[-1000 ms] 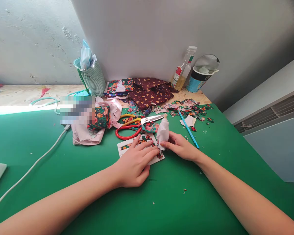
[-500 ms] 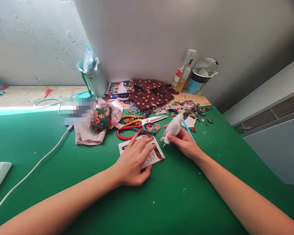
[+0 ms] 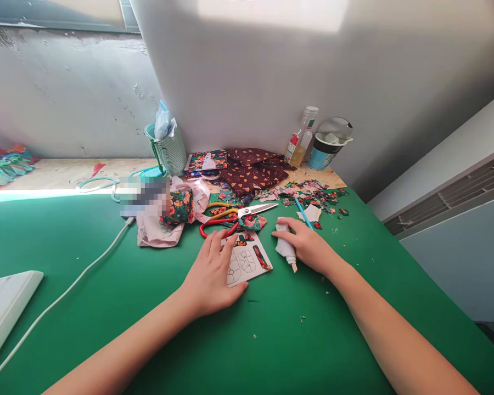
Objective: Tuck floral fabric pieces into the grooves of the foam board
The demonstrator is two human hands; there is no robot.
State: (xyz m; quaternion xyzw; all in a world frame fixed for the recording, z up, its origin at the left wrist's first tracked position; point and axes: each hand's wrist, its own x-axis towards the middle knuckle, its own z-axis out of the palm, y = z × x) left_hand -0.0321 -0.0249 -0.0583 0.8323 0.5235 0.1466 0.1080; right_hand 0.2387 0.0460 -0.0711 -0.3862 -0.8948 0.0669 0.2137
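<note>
"How does the left hand [image 3: 208, 277] sit?"

"Over the white board [image 3: 247, 263], fingers and thumb spread apart. The fingertips are at the red handle of the scissors [image 3: 245, 212]; whether they touch it, I can't tell."

"And the right hand [image 3: 308, 246]?"

"Its fingers are clamped on a white wrapped tube [image 3: 287, 251], the narrow tip poking out on the near side of them."

"Where's the board from there?"

"Partly under the left fingers, its bare corner just left of the tube. Drawn outlines and floral patches [image 3: 260, 258] show between the two hands."

"What's past the fingers?"

"Beyond the right ones, a blue pencil [image 3: 303, 213] by a torn white piece [image 3: 312, 212], then small scraps [image 3: 323, 198] on the green worktop [image 3: 280, 351]. Beyond and left of the left ones, a floral bundle [image 3: 179, 208]."
</note>
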